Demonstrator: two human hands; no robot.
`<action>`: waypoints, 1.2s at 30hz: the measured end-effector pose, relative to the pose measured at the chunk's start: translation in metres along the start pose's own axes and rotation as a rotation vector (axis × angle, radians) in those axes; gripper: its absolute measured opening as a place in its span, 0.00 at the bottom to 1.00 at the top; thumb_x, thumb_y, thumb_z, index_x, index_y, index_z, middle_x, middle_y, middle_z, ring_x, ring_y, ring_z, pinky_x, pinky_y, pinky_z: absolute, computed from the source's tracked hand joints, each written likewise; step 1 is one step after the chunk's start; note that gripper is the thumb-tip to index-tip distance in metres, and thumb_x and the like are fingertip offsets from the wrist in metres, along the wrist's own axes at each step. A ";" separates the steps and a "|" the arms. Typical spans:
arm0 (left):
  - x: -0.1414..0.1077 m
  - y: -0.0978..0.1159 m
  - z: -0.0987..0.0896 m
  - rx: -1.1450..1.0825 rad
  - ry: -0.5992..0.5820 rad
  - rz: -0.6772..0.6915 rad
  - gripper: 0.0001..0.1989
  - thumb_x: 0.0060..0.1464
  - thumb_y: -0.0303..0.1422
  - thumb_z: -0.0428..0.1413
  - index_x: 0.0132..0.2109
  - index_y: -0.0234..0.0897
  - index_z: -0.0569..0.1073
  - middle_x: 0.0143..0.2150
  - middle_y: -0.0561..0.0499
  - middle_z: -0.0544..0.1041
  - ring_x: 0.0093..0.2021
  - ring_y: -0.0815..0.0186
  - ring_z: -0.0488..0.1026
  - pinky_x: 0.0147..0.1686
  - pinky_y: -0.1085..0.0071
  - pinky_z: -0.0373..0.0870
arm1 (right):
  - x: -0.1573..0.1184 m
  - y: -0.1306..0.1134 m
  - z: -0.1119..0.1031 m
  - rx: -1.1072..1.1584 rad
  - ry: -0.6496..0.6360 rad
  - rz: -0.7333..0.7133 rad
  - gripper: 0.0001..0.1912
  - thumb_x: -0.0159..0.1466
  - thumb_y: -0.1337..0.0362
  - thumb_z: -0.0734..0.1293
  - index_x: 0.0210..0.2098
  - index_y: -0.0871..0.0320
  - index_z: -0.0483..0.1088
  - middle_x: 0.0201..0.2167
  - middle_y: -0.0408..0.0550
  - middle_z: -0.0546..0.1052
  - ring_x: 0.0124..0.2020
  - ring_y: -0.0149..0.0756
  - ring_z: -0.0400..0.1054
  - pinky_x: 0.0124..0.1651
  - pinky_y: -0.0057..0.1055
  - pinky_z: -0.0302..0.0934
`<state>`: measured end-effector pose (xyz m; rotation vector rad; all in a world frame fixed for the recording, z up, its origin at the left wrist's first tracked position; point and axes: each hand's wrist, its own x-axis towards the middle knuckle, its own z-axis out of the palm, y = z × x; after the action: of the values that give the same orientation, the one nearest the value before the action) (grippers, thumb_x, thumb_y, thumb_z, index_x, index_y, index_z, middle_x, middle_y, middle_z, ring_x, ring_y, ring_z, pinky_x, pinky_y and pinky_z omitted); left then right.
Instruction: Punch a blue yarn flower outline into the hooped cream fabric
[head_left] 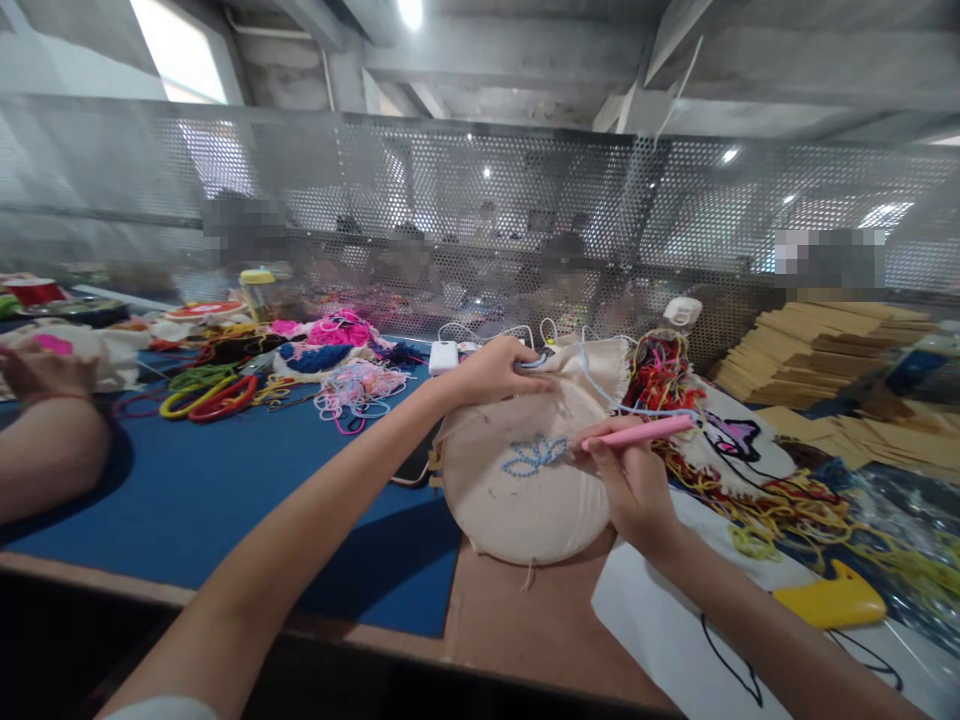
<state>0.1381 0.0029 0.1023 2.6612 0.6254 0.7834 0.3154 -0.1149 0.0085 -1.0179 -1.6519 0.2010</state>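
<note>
A round embroidery hoop with cream cloth is tilted up at the table's front edge. Blue looped stitches form petal shapes at its middle. My left hand grips the hoop's top rim, fingers partly behind it, with light blue yarn near the fingertips. My right hand is closed around a pink punch needle pen, its tip at the cloth just right of the stitches. Light blue yarn runs from the pen's back end up over the hoop's top.
Another person's arm rests at the far left. Red-handled scissors and yarn piles lie on the blue mat. To the right are tangled yarn, a yellow cutter, white paper and stacked brown envelopes. A perforated screen stands behind.
</note>
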 end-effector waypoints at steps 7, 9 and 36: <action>-0.001 0.003 -0.001 0.010 0.002 -0.011 0.24 0.49 0.41 0.57 0.19 0.37 0.52 0.19 0.60 0.48 0.21 0.74 0.46 0.23 0.72 0.43 | -0.001 0.008 0.000 -0.185 -0.030 -0.096 0.07 0.66 0.63 0.59 0.36 0.58 0.66 0.31 0.48 0.72 0.32 0.36 0.70 0.36 0.33 0.66; -0.001 0.004 -0.001 0.012 0.005 -0.014 0.24 0.49 0.41 0.56 0.19 0.37 0.52 0.19 0.60 0.48 0.21 0.74 0.46 0.23 0.72 0.43 | 0.000 0.008 0.001 -0.261 -0.057 -0.185 0.05 0.65 0.64 0.60 0.35 0.57 0.67 0.33 0.49 0.74 0.35 0.38 0.70 0.39 0.35 0.65; -0.001 0.006 -0.003 -0.034 0.005 -0.014 0.23 0.49 0.41 0.56 0.18 0.37 0.53 0.20 0.59 0.49 0.22 0.73 0.47 0.23 0.71 0.43 | -0.001 0.009 0.001 -0.196 -0.055 -0.117 0.07 0.65 0.62 0.60 0.36 0.57 0.67 0.34 0.50 0.74 0.35 0.38 0.71 0.38 0.35 0.67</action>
<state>0.1375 -0.0029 0.1063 2.6227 0.6252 0.7896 0.3190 -0.1102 0.0020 -1.0655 -1.8020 -0.0111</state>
